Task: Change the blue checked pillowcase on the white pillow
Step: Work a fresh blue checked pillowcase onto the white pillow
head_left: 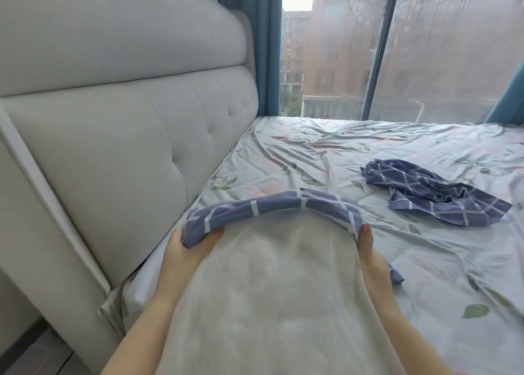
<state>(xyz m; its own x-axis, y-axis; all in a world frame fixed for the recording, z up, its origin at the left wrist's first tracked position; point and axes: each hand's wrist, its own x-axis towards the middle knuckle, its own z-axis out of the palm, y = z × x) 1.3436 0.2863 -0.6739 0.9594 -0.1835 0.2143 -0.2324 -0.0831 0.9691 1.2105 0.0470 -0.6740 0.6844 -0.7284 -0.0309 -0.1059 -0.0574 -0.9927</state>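
Your white pillow (272, 298) lies lengthwise on the bed, running from the near edge of view toward the far side, most of its surface bare. A blue checked pillowcase (272, 207) is bunched in a thick band across the pillow's far end, arching from the left corner to the right. Your left hand (188, 250) is clenched on the bunched fabric at the left corner, thumb on top, fingers tucked beneath. Your right hand (368, 250) grips the right end of the band, thumb upright against the cloth; a flap of the same fabric pokes out near the wrist on its right side. A second blue checked pillowcase (433, 193) lies crumpled on the floral bedsheet (312, 159) to the far right, well apart from the pillow. The padded grey headboard (127, 125) runs along the left. Beyond the bed, a large window (397, 48) with teal curtains (255, 34) at its edges.
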